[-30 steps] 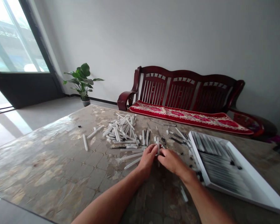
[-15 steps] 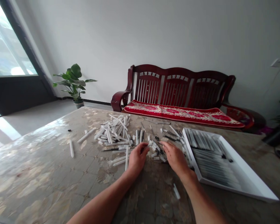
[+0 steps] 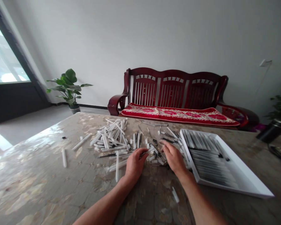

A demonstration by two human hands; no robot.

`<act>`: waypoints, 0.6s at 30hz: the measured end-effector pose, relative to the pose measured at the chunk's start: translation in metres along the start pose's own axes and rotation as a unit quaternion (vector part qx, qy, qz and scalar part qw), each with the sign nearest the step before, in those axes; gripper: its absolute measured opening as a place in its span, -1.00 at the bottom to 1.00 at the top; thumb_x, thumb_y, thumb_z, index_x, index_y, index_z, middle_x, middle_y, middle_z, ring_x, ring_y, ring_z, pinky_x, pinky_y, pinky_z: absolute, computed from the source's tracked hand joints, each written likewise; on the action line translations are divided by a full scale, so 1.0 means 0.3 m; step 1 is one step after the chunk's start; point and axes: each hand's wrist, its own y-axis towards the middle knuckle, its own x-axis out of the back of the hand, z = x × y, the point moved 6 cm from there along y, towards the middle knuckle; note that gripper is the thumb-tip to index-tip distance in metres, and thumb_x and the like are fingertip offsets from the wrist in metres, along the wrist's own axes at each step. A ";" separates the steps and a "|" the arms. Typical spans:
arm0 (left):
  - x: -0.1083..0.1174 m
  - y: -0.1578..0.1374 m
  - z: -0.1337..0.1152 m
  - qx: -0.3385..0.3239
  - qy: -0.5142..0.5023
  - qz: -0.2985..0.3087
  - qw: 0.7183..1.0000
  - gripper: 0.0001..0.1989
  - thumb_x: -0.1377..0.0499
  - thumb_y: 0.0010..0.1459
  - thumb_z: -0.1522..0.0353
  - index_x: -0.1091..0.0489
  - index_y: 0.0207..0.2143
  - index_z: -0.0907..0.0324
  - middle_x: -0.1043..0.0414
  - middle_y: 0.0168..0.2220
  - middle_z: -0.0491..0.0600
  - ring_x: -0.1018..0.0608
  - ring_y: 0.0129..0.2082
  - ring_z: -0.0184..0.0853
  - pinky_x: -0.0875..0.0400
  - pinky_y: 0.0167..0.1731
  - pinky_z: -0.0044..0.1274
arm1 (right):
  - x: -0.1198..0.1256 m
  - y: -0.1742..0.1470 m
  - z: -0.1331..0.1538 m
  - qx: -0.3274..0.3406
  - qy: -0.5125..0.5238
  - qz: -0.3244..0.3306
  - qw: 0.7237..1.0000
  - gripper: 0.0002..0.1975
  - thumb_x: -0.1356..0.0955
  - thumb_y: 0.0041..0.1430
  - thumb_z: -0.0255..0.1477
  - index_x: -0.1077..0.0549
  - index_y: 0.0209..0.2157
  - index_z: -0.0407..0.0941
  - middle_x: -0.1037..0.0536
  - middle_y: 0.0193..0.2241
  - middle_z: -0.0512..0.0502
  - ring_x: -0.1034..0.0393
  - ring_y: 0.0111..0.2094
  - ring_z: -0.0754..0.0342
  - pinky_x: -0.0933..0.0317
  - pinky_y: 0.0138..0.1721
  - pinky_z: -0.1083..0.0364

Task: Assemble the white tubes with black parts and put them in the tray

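My left hand is closed, thumb and fingers pinched together at the near edge of a heap of small pen caps. Facing it across the caps, my right hand has its fingertips drawn together too. Whatever either pinch holds is too small and blurred to name. White pen barrels lie in a loose pile left of the hands, and a single white barrel lies just beside my left wrist. Several thin dark refills and small black parts are scattered beyond the fingers.
To the right stands a shallow white box holding rows of pens. A lone cap lies near my right forearm. Loose barrels rest at the left of the patterned table. A black cylinder stands at the far right.
The view has shifted slightly, so the table things sit a little further left. Both hands stay over the caps, with only small finger movements.
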 end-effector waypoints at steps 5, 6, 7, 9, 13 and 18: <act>-0.017 -0.003 -0.014 -0.020 -0.001 0.025 0.999 -0.83 -0.20 0.07 0.33 -0.59 -0.29 0.05 -0.63 -0.28 -0.05 -0.60 -0.26 -0.21 -0.39 -0.20 -0.48 | 0.033 0.002 -0.023 -0.053 0.222 -0.095 0.969 -0.45 -0.18 0.25 0.02 -0.53 -0.07 -0.10 -0.56 -0.32 -0.09 -0.39 -0.31 0.04 -0.27 -0.30 0.10; -0.020 -0.004 -0.015 -0.021 -0.003 0.027 0.999 -0.82 -0.20 0.07 0.33 -0.59 -0.29 0.05 -0.63 -0.28 -0.05 -0.60 -0.25 -0.20 -0.39 -0.19 -0.48 | 0.041 0.000 -0.028 -0.064 0.245 -0.118 0.960 -0.44 -0.22 0.22 0.04 -0.53 -0.09 -0.10 -0.53 -0.35 -0.07 -0.36 -0.37 0.07 -0.24 -0.40 0.13; -0.022 -0.004 -0.015 -0.021 -0.005 0.028 0.999 -0.82 -0.20 0.07 0.33 -0.59 -0.29 0.05 -0.63 -0.28 -0.04 -0.60 -0.25 -0.20 -0.39 -0.18 -0.47 | 0.047 -0.002 -0.033 -0.074 0.275 -0.139 0.949 -0.45 -0.25 0.19 0.05 -0.52 -0.09 -0.10 -0.51 -0.38 -0.05 -0.32 -0.43 0.10 -0.20 -0.47 0.15; -0.024 -0.005 -0.016 -0.020 -0.009 0.029 0.999 -0.82 -0.20 0.07 0.33 -0.59 -0.29 0.05 -0.63 -0.28 -0.04 -0.60 -0.25 -0.20 -0.39 -0.18 -0.47 | 0.053 -0.005 -0.041 -0.086 0.341 -0.173 0.920 -0.47 -0.28 0.16 0.03 -0.50 -0.09 -0.10 -0.47 -0.41 -0.02 -0.29 -0.47 0.12 -0.17 -0.53 0.17; -0.021 -0.007 -0.021 -0.018 -0.020 0.027 0.999 -0.82 -0.20 0.06 0.32 -0.59 -0.30 0.04 -0.63 -0.30 -0.04 -0.60 -0.26 -0.19 -0.40 -0.19 -0.47 | 0.046 -0.004 -0.029 -0.075 0.417 -0.192 0.885 -0.53 -0.33 0.13 -0.02 -0.49 -0.12 -0.10 -0.46 -0.39 -0.04 -0.35 -0.38 0.08 -0.29 -0.44 0.13; -0.024 -0.009 -0.020 -0.017 -0.020 0.032 0.999 -0.82 -0.20 0.06 0.31 -0.60 -0.30 0.04 -0.63 -0.30 -0.04 -0.60 -0.28 -0.21 -0.40 -0.20 -0.49 | 0.018 -0.005 -0.008 -0.068 0.438 -0.181 0.878 -0.53 -0.35 0.09 0.00 -0.49 -0.18 -0.09 -0.48 -0.40 -0.03 -0.37 -0.38 0.07 -0.33 -0.43 0.11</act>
